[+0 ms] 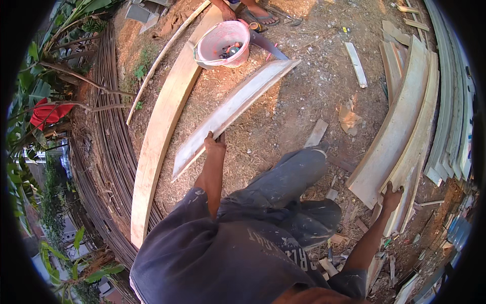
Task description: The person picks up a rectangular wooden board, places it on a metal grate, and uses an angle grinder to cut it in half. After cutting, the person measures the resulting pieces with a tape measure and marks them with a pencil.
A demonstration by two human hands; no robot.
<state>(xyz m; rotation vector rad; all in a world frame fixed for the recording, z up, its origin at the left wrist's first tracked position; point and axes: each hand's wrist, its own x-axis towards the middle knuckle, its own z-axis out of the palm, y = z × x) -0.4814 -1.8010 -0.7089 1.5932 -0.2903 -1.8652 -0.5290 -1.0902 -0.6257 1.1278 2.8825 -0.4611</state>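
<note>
My left hand [215, 141] grips the lower edge of a whitish board [225, 111], which runs diagonally up toward a pink bucket [233, 55] with small tools inside. Left of it lies a long pale plank [149, 177] on the dirt. At the right, my right hand [392, 196] has its fingers on the end of a light board [417, 152] in a pile, beside another wide board [387, 131]. My bent legs [273, 182] in dusty grey trousers are below me.
Another person's foot [260, 15] and hand [228, 14] are at the top. Bundled rods [109, 116] and plants line the left. Stacked grey strips [450, 121] line the right edge. Wood offcuts [316, 133] and a yellow tape measure [347, 30] lie on the dirt.
</note>
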